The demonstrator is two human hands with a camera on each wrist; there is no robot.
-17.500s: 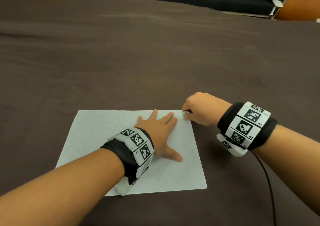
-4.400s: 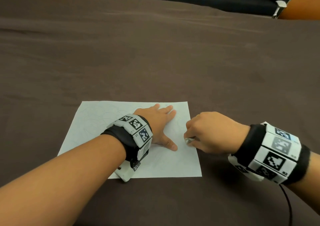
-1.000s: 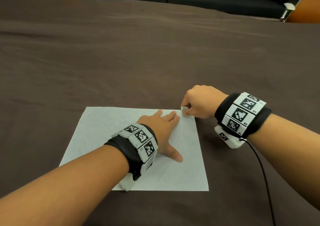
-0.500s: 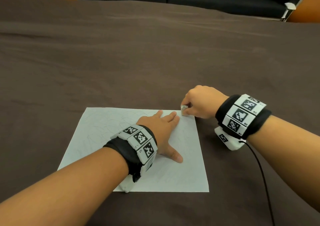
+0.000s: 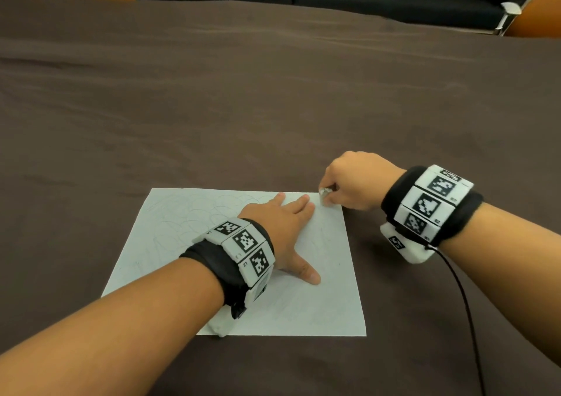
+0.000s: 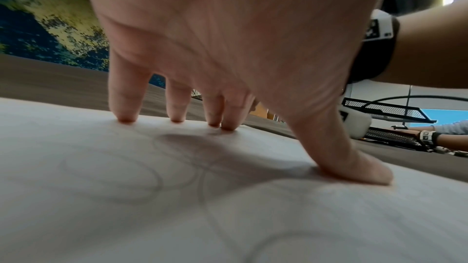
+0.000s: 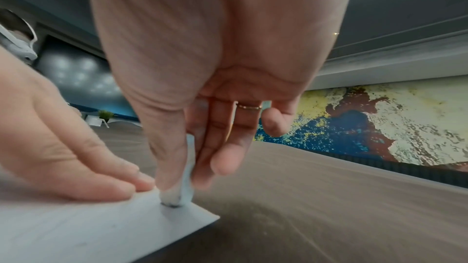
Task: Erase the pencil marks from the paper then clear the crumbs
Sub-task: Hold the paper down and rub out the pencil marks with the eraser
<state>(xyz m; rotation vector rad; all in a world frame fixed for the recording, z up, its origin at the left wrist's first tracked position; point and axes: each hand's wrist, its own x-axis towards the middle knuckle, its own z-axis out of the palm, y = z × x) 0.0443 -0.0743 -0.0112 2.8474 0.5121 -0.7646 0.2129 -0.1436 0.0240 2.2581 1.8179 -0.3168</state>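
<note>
**Change since 4.4 s ago.** Moved the eraser from the middle of the right edge of the paper up to the far right corner. Over the last second, hardly shifted at all: corner position held, with only slight displacement between frames.

**Right hand.** Clenched round the eraser, pinching it upright between thumb and fingers. Lower end of the eraser touching the sheet just inside the corner, as confirmed in the right wrist view. Dark smudging visible on that lower end.

**Left hand.** Unchanged across all frames: released, fingers straight and spread, fingertips and thumb pressing the sheet flat. Fingertips just beside the eraser, not touching it.

**Paper.** Lying flat on the brown counter, near the front edge, apparently not displaced by the rubbing.

**Pencil marks.** Faint looping lines plainly present over the left and middle of the sheet, including under the left palm. Right strip noticeably paler, with a few traces remaining.

**Meaning for the task.** Judged as mid-erasure: right edge and far corner close to done, larger left portion not yet treated. Expect repositioning of the holding hand before work on the area beneath it. Risk at the corner: creasing or lifting of the unsupported edge under stroke pressure.

**Crumbs.** Too small to make out in these views; clearing step not yet begun.
</note>
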